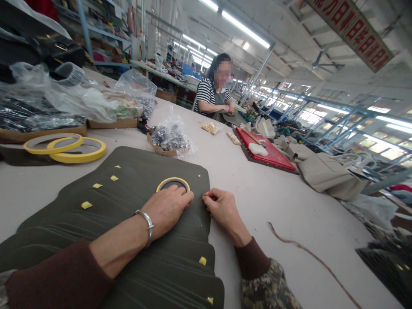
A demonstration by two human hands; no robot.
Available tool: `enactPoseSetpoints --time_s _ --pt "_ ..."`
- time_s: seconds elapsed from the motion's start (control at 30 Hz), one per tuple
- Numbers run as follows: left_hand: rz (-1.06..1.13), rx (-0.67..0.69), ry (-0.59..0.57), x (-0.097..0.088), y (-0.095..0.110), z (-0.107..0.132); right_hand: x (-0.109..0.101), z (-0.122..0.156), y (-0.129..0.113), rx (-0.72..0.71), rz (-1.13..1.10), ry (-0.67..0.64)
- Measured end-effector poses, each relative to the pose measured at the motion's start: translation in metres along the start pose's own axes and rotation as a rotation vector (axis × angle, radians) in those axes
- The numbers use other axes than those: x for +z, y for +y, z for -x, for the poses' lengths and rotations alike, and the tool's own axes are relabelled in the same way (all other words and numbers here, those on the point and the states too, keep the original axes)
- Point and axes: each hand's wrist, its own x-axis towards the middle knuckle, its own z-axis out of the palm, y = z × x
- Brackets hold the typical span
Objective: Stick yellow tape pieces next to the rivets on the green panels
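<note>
Dark green sheets of leather-like material (128, 180) lie stacked and overlapping on the table in front of me. Small yellow tape pieces (86, 205) stick to them near the left and right edges. My left hand (169, 208), with a silver bangle at the wrist, is closed over the near side of a roll of yellow tape (163, 183) lying on the top sheet; its fingertips are partly hidden. At that sheet's right edge, my right hand (222, 210) pinches thumb and forefinger together. Whatever is between those fingers is too small to make out. A small metal dot (199, 175) shows near the sheet's upper right corner.
Two more yellow tape rolls (77, 150) lie at left, near plastic-wrapped goods (80, 101). Bagged black parts (170, 137), gold-coloured pieces (210, 128) and a red board (265, 150) lie farther off. A brown cord (309, 249) trails at right. A person (212, 92) sits across the table.
</note>
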Motion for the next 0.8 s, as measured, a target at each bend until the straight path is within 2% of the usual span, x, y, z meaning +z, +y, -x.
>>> enactPoseSetpoints --time_s 0.17,0.3,0.37,0.47,0.63,0.73,0.8 --pt "0.008 0.027 0.017 0.002 -0.001 0.002 0.0 -0.004 -0.006 0.257 -0.156 -0.057" --pt "0.035 0.05 0.029 0.0 -0.002 0.001 -0.005 -0.004 -0.003 0.327 -0.383 -0.031" --pt "0.066 0.062 0.052 -0.002 -0.003 0.002 -0.007 0.0 0.0 0.31 -0.421 -0.054" --pt "0.108 0.076 0.083 -0.006 -0.004 0.004 -0.006 0.006 0.004 0.202 -0.311 -0.09" --pt "0.128 0.087 0.117 -0.01 -0.004 0.007 0.002 0.006 0.004 -0.015 -0.058 0.0" --pt "0.154 0.097 0.14 -0.009 -0.007 0.008 0.001 0.001 0.003 -0.03 -0.016 0.017" --pt "0.196 0.096 0.161 -0.007 -0.01 0.008 -0.004 0.0 0.002 -0.008 -0.025 -0.059"
